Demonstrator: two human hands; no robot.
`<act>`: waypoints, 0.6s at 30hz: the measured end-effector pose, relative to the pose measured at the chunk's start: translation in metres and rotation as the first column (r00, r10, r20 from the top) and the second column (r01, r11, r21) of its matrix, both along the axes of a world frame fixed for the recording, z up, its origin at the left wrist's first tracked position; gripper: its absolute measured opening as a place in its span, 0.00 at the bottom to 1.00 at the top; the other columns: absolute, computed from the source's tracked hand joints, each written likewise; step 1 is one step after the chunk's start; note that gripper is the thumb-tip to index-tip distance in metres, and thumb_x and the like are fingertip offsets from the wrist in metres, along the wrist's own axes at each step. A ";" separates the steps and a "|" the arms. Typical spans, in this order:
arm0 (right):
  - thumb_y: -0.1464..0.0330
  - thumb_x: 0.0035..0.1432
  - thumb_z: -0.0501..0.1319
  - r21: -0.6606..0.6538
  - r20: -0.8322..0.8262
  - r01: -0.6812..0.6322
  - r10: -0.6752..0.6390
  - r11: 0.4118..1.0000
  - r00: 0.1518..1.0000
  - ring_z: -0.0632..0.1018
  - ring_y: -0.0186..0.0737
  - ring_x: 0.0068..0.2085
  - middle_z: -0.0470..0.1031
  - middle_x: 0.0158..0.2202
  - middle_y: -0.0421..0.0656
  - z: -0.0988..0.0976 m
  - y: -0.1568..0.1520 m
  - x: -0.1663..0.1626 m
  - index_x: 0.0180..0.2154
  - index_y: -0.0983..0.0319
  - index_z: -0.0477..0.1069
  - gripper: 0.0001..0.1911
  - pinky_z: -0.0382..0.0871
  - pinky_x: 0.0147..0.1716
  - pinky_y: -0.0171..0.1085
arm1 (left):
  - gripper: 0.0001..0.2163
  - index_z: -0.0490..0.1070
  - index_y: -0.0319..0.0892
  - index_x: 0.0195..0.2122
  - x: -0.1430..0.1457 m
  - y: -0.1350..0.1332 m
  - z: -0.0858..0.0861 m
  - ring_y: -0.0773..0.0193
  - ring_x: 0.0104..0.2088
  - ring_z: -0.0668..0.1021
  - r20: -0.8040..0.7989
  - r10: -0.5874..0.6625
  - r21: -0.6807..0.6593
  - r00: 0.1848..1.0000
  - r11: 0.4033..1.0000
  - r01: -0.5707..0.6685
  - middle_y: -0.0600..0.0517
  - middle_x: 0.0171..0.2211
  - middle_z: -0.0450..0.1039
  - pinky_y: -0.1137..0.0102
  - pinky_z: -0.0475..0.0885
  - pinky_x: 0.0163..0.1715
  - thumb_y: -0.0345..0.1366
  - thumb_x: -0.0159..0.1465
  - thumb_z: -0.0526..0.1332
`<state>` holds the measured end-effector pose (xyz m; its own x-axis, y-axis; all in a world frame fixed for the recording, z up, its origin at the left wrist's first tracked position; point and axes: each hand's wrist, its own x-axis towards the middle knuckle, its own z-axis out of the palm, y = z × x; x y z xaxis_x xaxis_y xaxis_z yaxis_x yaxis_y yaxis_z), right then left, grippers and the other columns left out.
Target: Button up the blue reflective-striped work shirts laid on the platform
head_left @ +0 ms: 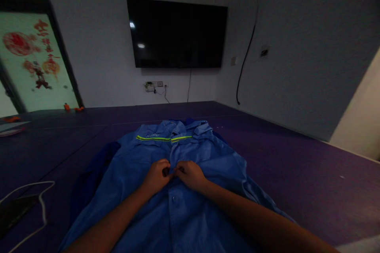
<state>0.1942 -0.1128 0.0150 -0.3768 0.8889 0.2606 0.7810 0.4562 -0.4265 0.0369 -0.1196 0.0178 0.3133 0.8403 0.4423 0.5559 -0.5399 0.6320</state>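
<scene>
A blue work jacket (133, 189) with a yellow-green reflective stripe across the chest lies spread on the purple surface, its collar pointing away from me. Both hands meet at its front placket, about mid-length. My left hand (157, 174) is closed, thumb and fingers pinching the cloth at the placket. From the other side my right hand (190, 174) pinches the same spot, its fingertips touching those of the left. Whatever lies between the fingertips is hidden. Below the hands a button (174, 198) shows on the placket. Darker blue cloth (92, 174) sticks out at the jacket's left side.
A white cable (43, 205) curves beside a dark flat object (18, 211) at the lower left. Small orange items (67, 106) sit by the decorated door (38, 55). On the far wall hangs a television (178, 35); a black cable (247, 47) dangles at its right.
</scene>
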 end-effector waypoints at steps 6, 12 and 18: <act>0.66 0.57 0.51 -0.013 0.023 0.004 -0.003 1.000 1.000 0.75 0.34 0.33 0.76 0.31 0.40 0.001 -0.001 -0.001 0.33 0.61 0.72 0.12 0.57 0.27 0.30 | 0.07 0.62 0.40 0.18 0.000 0.001 -0.003 0.69 0.23 0.65 -0.046 0.018 0.042 0.999 0.999 -0.016 0.56 0.20 0.60 0.75 0.57 0.23 0.31 0.49 0.60; 0.66 0.59 0.48 0.008 0.055 -0.021 0.021 1.000 0.998 0.75 0.35 0.34 0.76 0.32 0.41 0.001 -0.001 -0.001 0.34 0.61 0.73 0.15 0.58 0.29 0.30 | 0.07 0.63 0.40 0.19 -0.001 0.001 -0.004 0.68 0.24 0.67 -0.059 0.022 0.021 0.998 1.000 -0.021 0.55 0.20 0.61 0.75 0.59 0.23 0.33 0.51 0.59; 0.66 0.59 0.48 0.006 0.081 -0.030 0.029 1.000 0.996 0.75 0.34 0.33 0.76 0.31 0.41 0.002 -0.002 0.000 0.34 0.61 0.73 0.15 0.58 0.30 0.30 | 0.08 0.62 0.40 0.18 -0.002 0.002 -0.004 0.68 0.24 0.66 -0.064 0.002 -0.004 0.998 1.000 -0.002 0.55 0.20 0.61 0.75 0.59 0.23 0.32 0.52 0.59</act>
<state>0.1937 -0.1148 0.0170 -0.4229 0.8752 0.2351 0.7989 0.4825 -0.3592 0.0346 -0.1178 0.0142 0.3389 0.8428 0.4181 0.5963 -0.5362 0.5974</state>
